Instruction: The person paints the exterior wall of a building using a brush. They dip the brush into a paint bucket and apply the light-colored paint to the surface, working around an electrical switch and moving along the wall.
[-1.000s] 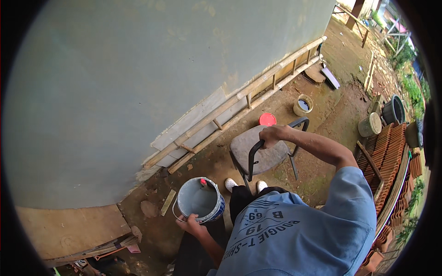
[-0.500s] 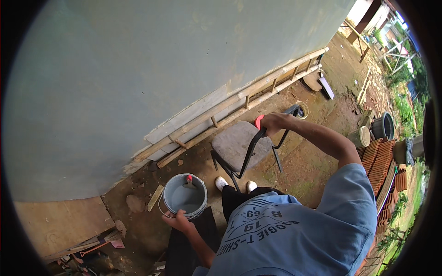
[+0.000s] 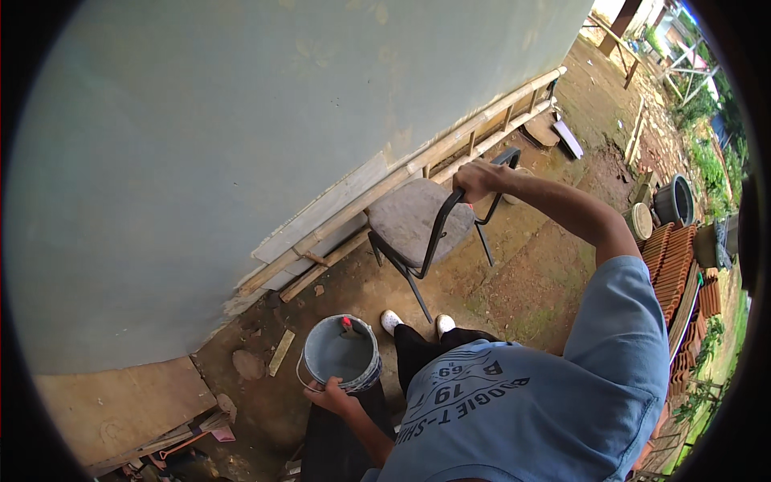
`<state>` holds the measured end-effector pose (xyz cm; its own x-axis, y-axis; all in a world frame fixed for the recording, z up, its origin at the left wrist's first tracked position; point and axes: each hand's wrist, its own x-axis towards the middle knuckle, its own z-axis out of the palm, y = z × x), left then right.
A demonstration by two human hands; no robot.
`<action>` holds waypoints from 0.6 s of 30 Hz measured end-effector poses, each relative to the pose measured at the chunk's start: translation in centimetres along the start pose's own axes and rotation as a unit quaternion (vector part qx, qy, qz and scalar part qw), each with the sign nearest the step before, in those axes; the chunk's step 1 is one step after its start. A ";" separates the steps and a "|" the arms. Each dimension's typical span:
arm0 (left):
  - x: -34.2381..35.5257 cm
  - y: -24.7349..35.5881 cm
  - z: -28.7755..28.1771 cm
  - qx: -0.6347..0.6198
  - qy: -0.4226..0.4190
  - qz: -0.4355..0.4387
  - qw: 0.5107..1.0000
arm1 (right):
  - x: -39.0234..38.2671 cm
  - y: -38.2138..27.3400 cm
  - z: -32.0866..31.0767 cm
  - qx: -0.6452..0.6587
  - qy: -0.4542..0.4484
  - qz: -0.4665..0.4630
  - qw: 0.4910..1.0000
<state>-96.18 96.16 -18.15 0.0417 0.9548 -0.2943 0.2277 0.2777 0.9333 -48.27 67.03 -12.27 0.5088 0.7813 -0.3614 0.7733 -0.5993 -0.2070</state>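
Observation:
My right hand is closed around the black metal frame of a chair with a worn, dusty grey seat. A small bit of red shows just under that hand; what it belongs to is mostly hidden. At lower left, my left hand grips the near side of a paint-smeared bucket by its rim, next to the thin wire handle. Greyish material lies inside the bucket, along with a red-handled tool leaning against the far inner wall; its kind is unclear.
A bamboo ladder lies along the foot of the grey wall. A dark bench-like surface is below the bucket. Wooden boards are at lower left. Roof tiles and a dark tub stand at right.
The chair has moved away from my feet, toward the wall, with my right hand on its frame. The red item by that hand is now mostly hidden. My left hand stays on the bucket.

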 end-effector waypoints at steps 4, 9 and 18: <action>-1.9 -0.3 -0.2 0.009 0.006 -0.031 0.999 | -2.6 1.8 3.3 -0.038 -0.026 -0.002 0.999; -4.0 0.6 0.0 -0.002 -0.007 -0.029 1.000 | -6.8 4.0 6.8 -0.008 0.012 -0.002 1.000; -4.2 0.3 0.8 0.019 -0.024 -0.004 1.000 | -20.3 0.3 17.8 -0.040 -0.039 0.067 0.996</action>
<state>-95.49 92.18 -16.78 0.0851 0.9461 -0.3124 0.2651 0.2807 0.9225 -65.15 47.90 -21.15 0.5813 0.6774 -0.4508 0.7298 -0.6791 -0.0793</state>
